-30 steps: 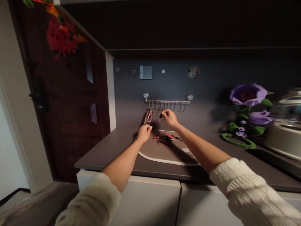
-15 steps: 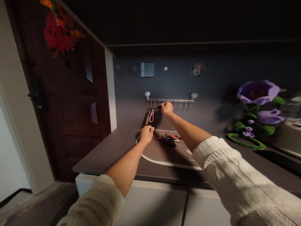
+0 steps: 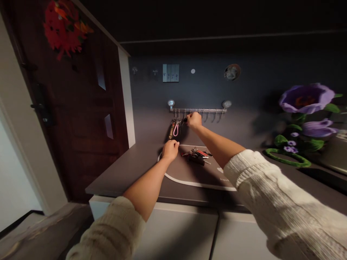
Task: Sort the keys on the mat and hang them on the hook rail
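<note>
My right hand [image 3: 194,120] is raised to the clear hook rail [image 3: 199,110] on the wall. Its fingers are pinched round a small key with a black head [image 3: 185,120], partly hidden by the fingers. Just left of it hang a pink loop keychain [image 3: 176,129] and a patterned strap [image 3: 171,130], with keys, from the rail's left hooks. Lower down, my left hand [image 3: 170,150] is closed with its fingers curled, above the left edge of the mat; whatever it may hold is hidden. A bunch of keys [image 3: 197,156] with red and black pieces lies on the mat.
A brown mat with a pale rim [image 3: 187,184] covers part of the dark counter [image 3: 121,169]. Purple artificial flowers [image 3: 306,99] stand on the right. A dark door [image 3: 78,126] is on the left. Small wall hooks [image 3: 155,72] sit above the rail.
The view has tilted and shifted slightly, so the wall and counter sit a little higher. Both hands keep nearly the same places relative to the rail and mat.
</note>
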Available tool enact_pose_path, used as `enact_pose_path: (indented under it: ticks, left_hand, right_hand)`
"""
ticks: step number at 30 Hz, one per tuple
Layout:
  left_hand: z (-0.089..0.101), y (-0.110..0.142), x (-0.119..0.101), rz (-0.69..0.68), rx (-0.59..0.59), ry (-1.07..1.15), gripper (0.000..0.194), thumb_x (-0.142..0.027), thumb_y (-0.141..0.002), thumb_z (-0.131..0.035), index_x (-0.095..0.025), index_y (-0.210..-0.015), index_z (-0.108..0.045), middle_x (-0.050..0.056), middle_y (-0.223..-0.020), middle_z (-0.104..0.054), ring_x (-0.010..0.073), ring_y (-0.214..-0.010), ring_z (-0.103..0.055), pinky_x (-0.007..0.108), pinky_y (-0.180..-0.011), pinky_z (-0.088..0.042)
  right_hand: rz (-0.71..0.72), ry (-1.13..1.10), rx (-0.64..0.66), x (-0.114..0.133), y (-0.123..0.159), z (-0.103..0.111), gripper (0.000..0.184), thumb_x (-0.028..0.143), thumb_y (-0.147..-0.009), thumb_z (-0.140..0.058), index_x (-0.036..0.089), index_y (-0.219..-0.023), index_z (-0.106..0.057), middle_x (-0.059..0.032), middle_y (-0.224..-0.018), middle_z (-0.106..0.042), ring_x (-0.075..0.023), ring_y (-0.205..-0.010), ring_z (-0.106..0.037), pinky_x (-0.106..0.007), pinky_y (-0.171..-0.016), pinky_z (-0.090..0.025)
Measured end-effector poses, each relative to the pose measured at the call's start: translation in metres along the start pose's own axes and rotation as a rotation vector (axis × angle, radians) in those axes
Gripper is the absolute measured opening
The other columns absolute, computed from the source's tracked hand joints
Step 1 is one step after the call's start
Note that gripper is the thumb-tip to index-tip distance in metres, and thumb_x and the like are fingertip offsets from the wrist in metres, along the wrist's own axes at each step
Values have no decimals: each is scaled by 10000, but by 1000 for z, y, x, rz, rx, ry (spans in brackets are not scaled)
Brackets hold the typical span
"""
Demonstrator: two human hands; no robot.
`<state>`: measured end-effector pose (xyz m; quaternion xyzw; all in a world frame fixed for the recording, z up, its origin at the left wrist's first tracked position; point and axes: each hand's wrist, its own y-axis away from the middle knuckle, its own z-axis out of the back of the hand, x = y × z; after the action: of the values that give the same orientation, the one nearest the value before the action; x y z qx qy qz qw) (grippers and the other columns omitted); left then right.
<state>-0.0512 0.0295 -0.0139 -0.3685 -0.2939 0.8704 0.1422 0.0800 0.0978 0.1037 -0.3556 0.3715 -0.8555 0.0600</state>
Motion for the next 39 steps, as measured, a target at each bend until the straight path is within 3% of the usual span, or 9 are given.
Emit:
enact_pose_path:
  ticks: [3,17,26,34,39]
  left_hand:
    - [0,0,0,-3,3,-1,251,-271,-823,-430,-149,-724,-625,81,-821,-635,152,-750,-532,272,-728,-377]
    - [0,-2,2,-7,13,-7,236,-268,-822,-444,-153,-738,-633,83,-840,-638,155,-767,-553,264,-729,-386]
    - [1,1,-1,-31,7,-2,247,-275,-829,-426,-151,-755,-626,80,-838,-630,150,-766,-547,262,-727,-387]
    - [6,4,-2,-66,-45,12,238,-262,-829,-423,-146,-741,-611,74,-814,-619,147,-769,-543,259,-732,-401]
    - [8,7,-10,-131,-78,-4,229,-253,-828,-425,-152,-728,-604,69,-795,-615,152,-766,-544,263,-721,-410]
  right_hand:
    - [-73,19,-19,-3,1,1,178,198,-774,-499,138,-756,-666,-131,-744,-657,-205,-807,-622,-305,-752,-461]
    - [-46,-53,-3,-15,1,-2,148,204,-749,-536,137,-694,-656,-104,-670,-648,-195,-795,-624,-296,-736,-468]
    - [-98,-61,-5,-12,5,-3,165,249,-758,-535,140,-737,-657,-121,-740,-659,-200,-800,-631,-296,-717,-477]
    - [-104,-76,28,-12,10,14,161,234,-757,-528,137,-715,-649,-103,-704,-658,-182,-752,-631,-278,-700,-476]
    - [-171,-197,66,-10,24,33,158,200,-771,-497,122,-732,-628,-72,-695,-648,-129,-640,-613,-242,-643,-475]
